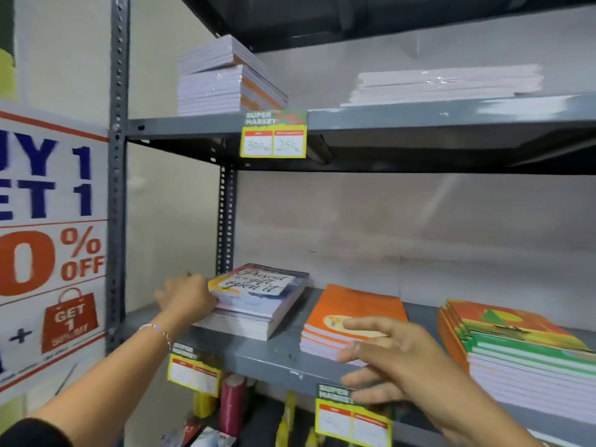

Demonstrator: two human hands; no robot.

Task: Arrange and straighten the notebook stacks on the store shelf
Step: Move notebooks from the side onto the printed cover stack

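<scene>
On the lower shelf [274,356], the left hand [185,296] presses the 9 o'clock side of the lettered stack [258,301], grip unclear; the right hand [383,359] hovers with fingers [361,324] released, before the orange stack [351,312]; a green stack [522,346] lies at 3 o'clock.

Grey metal shelf [277,353] and perforated grey upright [117,156]; leftmost stack [254,301] had a white top cover with black script lettering, touched with blue and orange, over pale page edges. Middle stack [351,314] was orange-covered with a white and yellow patch; right stack [516,343] showed orange, green and yellow covers above white pages; upper stacks [225,79] were white with orange spines. Price tags [273,137] were yellow-bordered with red and white panels under green headers; the poster [51,240] was white with blue and orange-red lettering.
</scene>
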